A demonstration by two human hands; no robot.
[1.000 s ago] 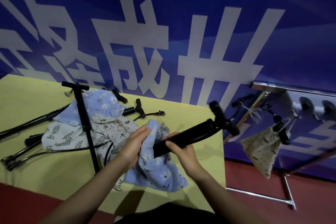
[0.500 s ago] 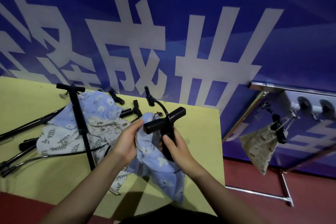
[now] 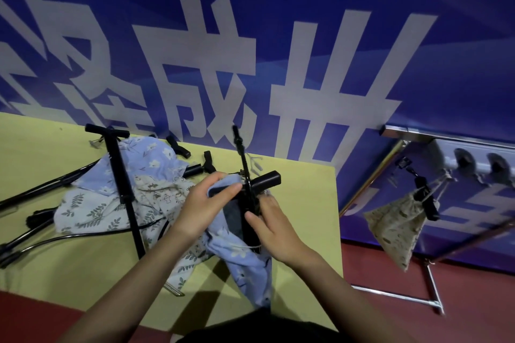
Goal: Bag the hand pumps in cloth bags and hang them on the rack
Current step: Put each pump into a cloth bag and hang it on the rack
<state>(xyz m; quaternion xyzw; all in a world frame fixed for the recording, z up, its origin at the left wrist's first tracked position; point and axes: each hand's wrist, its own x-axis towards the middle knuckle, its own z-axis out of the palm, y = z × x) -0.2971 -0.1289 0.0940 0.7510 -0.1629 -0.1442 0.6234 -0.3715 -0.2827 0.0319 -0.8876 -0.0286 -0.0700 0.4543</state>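
Observation:
A black hand pump (image 3: 266, 181) stands nearly upright inside a blue floral cloth bag (image 3: 245, 256), its T-handle and hose sticking out above the bag's mouth. My left hand (image 3: 203, 203) pinches the bag's rim on the left. My right hand (image 3: 267, 225) grips the pump's barrel together with the bag's right edge. A beige patterned bag (image 3: 395, 228) hangs from the metal rack (image 3: 434, 138) at the right. Another pump (image 3: 122, 184) lies across a pile of cloth bags (image 3: 117, 198) on the yellow table (image 3: 301, 209).
More black pumps and hoses (image 3: 33, 192) lie on the table's left side. A blue banner with white characters (image 3: 250, 50) rises behind the table. The rack's foot bar (image 3: 395, 295) rests on the red floor (image 3: 362, 264) to the right.
The pump swung from lying sideways to upright and slid deeper into the blue bag. My left hand pulled the bag's rim up round the barrel.

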